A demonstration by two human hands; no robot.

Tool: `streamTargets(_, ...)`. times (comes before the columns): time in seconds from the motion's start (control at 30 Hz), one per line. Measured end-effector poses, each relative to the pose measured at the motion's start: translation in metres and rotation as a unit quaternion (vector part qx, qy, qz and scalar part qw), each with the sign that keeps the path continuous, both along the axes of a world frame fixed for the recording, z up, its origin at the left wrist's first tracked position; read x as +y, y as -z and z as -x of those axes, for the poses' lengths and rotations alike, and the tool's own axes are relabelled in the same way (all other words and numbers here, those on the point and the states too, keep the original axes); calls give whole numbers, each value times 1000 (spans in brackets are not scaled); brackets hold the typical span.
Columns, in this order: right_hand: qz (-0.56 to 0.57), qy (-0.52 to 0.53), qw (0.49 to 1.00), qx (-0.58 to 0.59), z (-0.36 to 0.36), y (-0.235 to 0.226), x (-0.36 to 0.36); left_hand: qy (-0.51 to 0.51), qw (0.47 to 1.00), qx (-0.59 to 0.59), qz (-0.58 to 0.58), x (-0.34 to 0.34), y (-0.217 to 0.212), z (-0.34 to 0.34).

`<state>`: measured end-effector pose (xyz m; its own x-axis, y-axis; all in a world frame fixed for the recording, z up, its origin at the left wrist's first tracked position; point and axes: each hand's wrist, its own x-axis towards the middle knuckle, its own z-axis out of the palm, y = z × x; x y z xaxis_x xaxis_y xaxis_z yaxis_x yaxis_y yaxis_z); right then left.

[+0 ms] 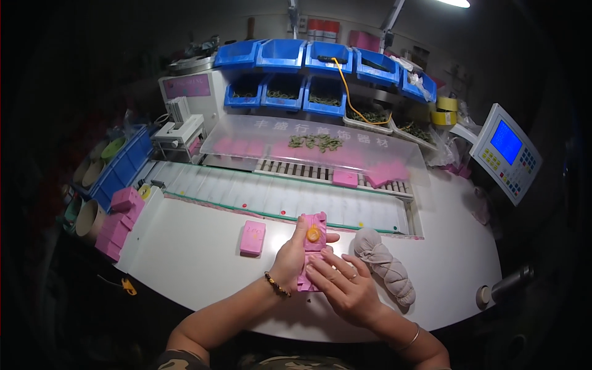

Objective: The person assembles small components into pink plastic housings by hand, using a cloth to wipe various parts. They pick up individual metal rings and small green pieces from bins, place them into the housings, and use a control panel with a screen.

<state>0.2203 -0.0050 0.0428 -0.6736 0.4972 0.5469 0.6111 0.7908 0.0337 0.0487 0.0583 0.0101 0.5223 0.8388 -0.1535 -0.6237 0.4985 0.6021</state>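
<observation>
- Right now we have both hands on a pink block [312, 246], which lies on the white table [203, 259] just in front of us, near the middle of the bench.
- Our left hand [293, 259] wraps the block from its left side, fingers closed around the edge and thumb reaching up over the top face; it clearly has hold of the block.
- Our right hand [345, 287] lies over the near end of the block, fingers spread flat and pressing down on it rather than curled around it.
- The block's long axis runs away from us, from the near end under our right hand to the far end, which points toward the conveyor [296, 200] beyond the grip.
- On the far half of the block, just past our left thumb, sits a small orange-yellow piece [314, 234]; we cannot tell its exact shape.
- To the left of the grip, apart from it, a second pink block [253, 238] lies flat on the table, its long axis also running away from us.
- To the right of the grip, just beside our right hand, lies a grey bundle of twisted cloth [385, 265].
- Farther left, at the table edge, pink blocks are stacked in a pile [120, 219].
- Beyond the conveyor, well past the grip, blue bins [308, 74] stand in rows, and a control panel with a blue screen [507, 151] stands off to the right.
</observation>
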Motion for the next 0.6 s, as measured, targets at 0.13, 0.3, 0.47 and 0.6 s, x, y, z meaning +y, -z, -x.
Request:
streamTargets(0.13,8,63,997,-52,-41,3,3,-41,994,93,35,-11,-23,3)
streamTargets(0.3,196,245,945,-90,-87,-15,13,-52,964,252,-70,-21,-18,6)
streamTargets(0.47,467,69,880,56,-114,-3,28,-50,932,329,-144,-27,-8,3)
streamTargets(0.6,371,133,917,64,-81,4,14,-66,938,311,-134,-29,-5,4)
